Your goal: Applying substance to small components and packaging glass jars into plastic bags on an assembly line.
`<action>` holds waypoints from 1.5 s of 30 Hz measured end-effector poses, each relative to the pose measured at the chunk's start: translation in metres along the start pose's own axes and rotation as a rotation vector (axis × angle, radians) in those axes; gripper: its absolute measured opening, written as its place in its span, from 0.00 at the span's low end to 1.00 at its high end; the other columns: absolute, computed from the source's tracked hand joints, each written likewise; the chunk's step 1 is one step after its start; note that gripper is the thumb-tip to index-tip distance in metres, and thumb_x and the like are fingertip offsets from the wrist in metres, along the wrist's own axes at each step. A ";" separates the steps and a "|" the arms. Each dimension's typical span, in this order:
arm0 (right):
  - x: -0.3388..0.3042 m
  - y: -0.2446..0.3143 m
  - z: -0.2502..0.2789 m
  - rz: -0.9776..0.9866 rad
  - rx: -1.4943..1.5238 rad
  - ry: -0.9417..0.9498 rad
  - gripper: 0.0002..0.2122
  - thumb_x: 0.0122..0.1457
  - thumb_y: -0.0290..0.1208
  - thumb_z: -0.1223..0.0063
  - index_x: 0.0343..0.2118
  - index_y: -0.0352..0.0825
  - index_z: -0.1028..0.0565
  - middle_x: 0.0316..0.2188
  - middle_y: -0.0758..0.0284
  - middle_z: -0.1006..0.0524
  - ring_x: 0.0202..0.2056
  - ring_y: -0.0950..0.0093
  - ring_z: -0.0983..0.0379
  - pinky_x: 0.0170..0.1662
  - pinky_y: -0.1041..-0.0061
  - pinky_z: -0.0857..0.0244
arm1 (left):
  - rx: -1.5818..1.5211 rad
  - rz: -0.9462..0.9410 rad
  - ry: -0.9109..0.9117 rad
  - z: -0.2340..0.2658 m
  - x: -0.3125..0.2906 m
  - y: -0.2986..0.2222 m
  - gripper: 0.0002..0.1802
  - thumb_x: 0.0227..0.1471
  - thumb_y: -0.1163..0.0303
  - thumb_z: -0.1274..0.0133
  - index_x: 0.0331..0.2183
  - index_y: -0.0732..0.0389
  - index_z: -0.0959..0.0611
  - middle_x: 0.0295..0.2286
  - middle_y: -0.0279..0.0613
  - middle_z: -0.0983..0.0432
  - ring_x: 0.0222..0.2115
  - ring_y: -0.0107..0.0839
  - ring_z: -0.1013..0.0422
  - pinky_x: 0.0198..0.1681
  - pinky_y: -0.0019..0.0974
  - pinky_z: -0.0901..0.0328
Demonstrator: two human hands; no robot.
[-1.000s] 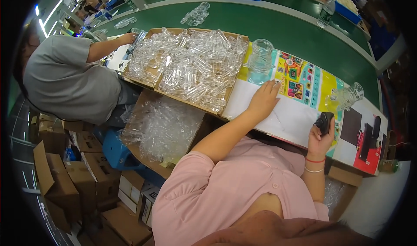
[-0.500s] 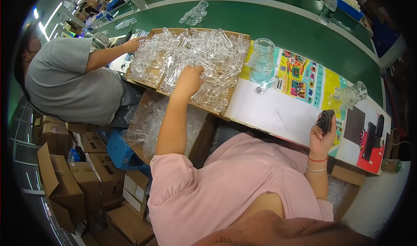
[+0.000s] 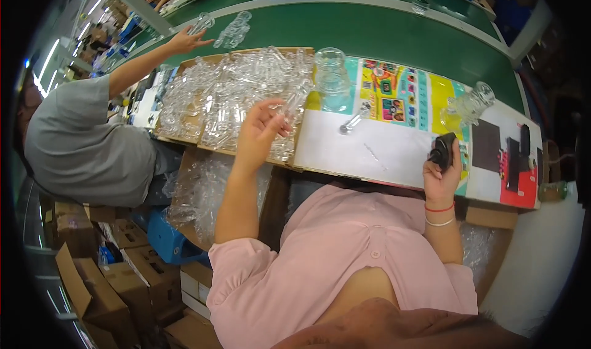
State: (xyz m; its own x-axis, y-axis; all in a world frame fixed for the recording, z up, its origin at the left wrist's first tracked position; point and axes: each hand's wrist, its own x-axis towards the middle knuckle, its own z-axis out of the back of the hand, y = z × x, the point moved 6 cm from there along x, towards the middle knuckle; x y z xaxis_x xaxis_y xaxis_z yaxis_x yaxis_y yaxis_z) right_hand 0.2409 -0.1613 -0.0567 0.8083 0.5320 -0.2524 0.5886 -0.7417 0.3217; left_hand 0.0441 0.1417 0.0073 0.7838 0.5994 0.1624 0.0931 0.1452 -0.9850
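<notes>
My left hand [image 3: 257,135] is raised over the right part of a shallow cardboard tray [image 3: 294,163]. Its fingers are closed on a clear tube-like piece [image 3: 300,95], tilted up to the right. Heaps of similar clear pieces [image 3: 255,72] fill the tray. My right hand [image 3: 442,181] grips a black rounded device [image 3: 442,151] above the right half of the worktable; its exact kind cannot be made out. Between my hands, one loose clear tube [image 3: 355,120] lies on the white table surface [image 3: 335,149]. Behind it stands a clear ribbed vessel [image 3: 333,81].
Another clear vessel [image 3: 469,108] leans at the right, near dark flat items [image 3: 513,164]. A co-worker's hand [image 3: 188,41] holds a clear piece over the green belt [image 3: 289,26]. Below the table sits a carton [image 3: 212,195] of clear plastic; brown boxes [image 3: 126,287] stand at lower left.
My left hand has lifted from the heap with a clear tube-like piece. The co-worker's hand has moved from the tray to the green belt. The whole view has shifted; my right hand keeps its grip.
</notes>
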 end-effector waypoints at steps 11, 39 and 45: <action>-0.022 0.011 -0.032 0.113 -0.091 0.080 0.11 0.57 0.37 0.56 0.34 0.34 0.30 0.22 0.71 0.29 0.11 0.85 0.47 0.10 0.91 0.56 | -0.295 0.078 0.164 -0.116 -0.025 0.010 0.13 0.46 0.70 0.45 0.35 0.63 0.27 0.31 0.38 0.25 0.27 0.19 0.34 0.29 0.22 0.39; -0.039 0.022 -0.063 0.368 -0.245 -0.057 0.16 0.58 0.43 0.59 0.40 0.34 0.32 0.26 0.69 0.29 0.15 0.81 0.37 0.19 0.87 0.41 | -0.291 0.058 0.254 -0.148 -0.060 -0.029 0.17 0.40 0.85 0.45 0.37 0.67 0.23 0.34 0.44 0.28 0.35 0.27 0.30 0.36 0.24 0.35; -0.071 0.027 -0.105 0.619 -0.682 0.324 0.22 0.56 0.46 0.57 0.41 0.28 0.38 0.32 0.63 0.35 0.30 0.77 0.35 0.32 0.81 0.37 | -0.104 -0.306 0.208 -0.145 -0.066 -0.050 0.19 0.40 0.86 0.46 0.39 0.69 0.26 0.39 0.51 0.29 0.38 0.31 0.29 0.39 0.28 0.32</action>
State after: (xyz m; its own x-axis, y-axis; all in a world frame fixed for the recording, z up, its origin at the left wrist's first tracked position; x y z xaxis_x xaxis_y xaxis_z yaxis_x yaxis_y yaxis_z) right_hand 0.2010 -0.1769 0.0656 0.8827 0.2899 0.3697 -0.1413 -0.5867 0.7974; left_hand 0.0768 -0.0192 0.0372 0.8171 0.3663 0.4452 0.3955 0.2056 -0.8951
